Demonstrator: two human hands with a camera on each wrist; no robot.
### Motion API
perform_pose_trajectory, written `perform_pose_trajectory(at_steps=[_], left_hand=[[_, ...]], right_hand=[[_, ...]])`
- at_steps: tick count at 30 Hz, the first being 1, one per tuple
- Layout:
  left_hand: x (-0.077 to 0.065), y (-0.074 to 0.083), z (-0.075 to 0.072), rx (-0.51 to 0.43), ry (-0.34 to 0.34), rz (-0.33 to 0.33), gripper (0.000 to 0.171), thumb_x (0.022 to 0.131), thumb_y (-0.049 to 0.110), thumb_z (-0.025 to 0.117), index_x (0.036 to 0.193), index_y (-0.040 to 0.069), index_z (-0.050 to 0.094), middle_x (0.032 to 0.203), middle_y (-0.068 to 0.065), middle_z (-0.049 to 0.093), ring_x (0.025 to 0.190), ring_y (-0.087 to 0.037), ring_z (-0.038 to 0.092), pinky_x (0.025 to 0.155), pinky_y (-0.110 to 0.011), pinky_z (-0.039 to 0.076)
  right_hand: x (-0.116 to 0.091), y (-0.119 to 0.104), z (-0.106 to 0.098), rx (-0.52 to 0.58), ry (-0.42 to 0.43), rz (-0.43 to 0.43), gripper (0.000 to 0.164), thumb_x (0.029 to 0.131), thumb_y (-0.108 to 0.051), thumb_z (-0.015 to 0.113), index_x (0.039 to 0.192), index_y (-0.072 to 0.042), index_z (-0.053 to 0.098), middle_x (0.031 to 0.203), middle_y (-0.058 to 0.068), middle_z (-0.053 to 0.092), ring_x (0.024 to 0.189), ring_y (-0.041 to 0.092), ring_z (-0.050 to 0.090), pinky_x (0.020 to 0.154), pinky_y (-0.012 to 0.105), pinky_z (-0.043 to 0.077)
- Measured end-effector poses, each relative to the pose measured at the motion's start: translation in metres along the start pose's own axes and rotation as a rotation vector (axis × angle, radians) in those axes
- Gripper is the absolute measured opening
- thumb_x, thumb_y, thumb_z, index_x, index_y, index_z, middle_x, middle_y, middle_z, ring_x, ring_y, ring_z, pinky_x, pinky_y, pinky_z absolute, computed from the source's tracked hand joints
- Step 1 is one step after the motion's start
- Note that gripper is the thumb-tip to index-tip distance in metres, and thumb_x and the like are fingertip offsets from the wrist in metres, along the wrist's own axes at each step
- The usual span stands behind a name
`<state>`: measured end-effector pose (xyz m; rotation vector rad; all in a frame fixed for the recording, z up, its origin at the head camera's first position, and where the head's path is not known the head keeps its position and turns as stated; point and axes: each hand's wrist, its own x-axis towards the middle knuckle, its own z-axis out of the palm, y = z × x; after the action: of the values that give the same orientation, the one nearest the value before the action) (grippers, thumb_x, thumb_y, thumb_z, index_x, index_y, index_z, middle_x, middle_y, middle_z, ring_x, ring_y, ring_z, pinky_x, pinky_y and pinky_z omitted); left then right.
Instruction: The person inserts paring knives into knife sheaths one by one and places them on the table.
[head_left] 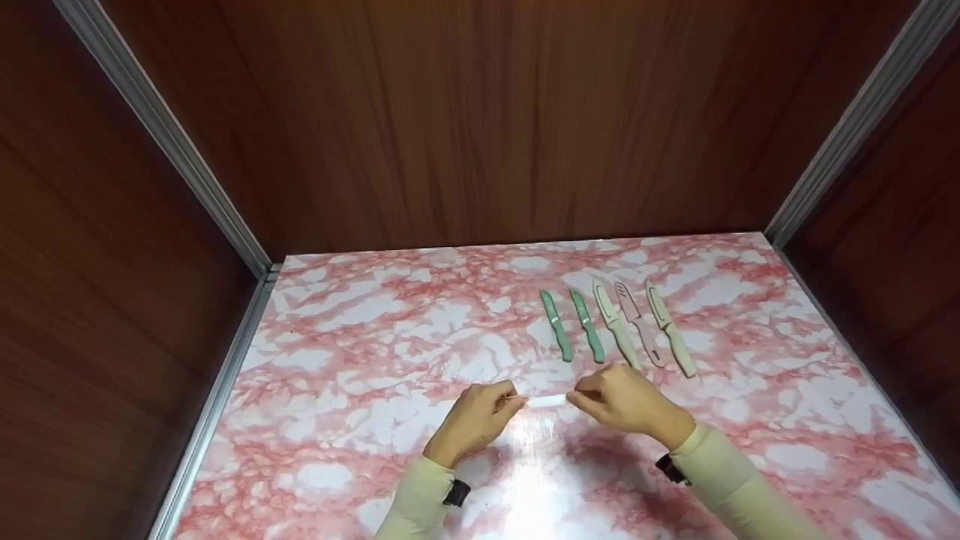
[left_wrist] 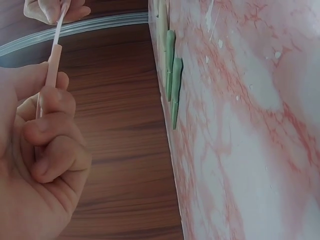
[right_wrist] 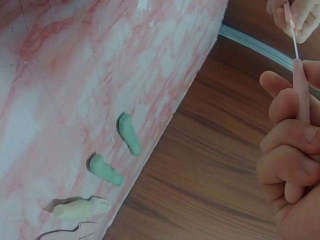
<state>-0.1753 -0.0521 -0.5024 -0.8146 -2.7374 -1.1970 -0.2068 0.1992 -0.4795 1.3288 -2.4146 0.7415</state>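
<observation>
Between the two hands, a small knife is held level above the table, its pale blade showing in the gap. My left hand pinches the pink blade cover with thumb and curled fingers. The right hand grips the pink handle, fingers wrapped round it. In both wrist views the bare blade runs from handle to cover; any tip inside the cover is hidden. Just beyond the right hand lie two green knives and a cream knife.
Farther right in the same row lie a pink knife and another cream knife, handles toward me. The red-and-white marbled table is bounded by brown wood panels at the back and sides, with metal rails at the corners.
</observation>
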Motion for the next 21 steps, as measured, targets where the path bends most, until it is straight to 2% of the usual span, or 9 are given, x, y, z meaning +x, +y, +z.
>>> perform_pose_trajectory(at_steps=[9,21], left_hand=[[0.001,0.0004,0.0017,0.013,0.01,-0.012,0.019,0.09,0.035,0.048,0.074,0.024,0.053,0.053,0.01,0.032,0.045,-0.004,0.026,0.043,-0.021,0.027],[0.0023,-0.0006,0.0038,0.009,0.005,0.003,0.02,0.09,0.036,0.046,0.077,0.024,0.053,0.054,0.01,0.034,0.045,-0.003,0.028,0.043,-0.02,0.028]], right_hand=[[0.0017,0.0,0.003,-0.026,0.007,-0.027,0.038,0.083,-0.017,0.06,0.051,-0.024,0.039,0.046,-0.016,0.025,0.041,-0.007,0.017,0.037,0.015,0.02],[0.0035,-0.0012,0.0053,-0.037,-0.013,-0.003,0.037,0.084,-0.019,0.059,0.052,-0.024,0.04,0.046,-0.016,0.025,0.041,-0.005,0.019,0.038,0.016,0.022]])
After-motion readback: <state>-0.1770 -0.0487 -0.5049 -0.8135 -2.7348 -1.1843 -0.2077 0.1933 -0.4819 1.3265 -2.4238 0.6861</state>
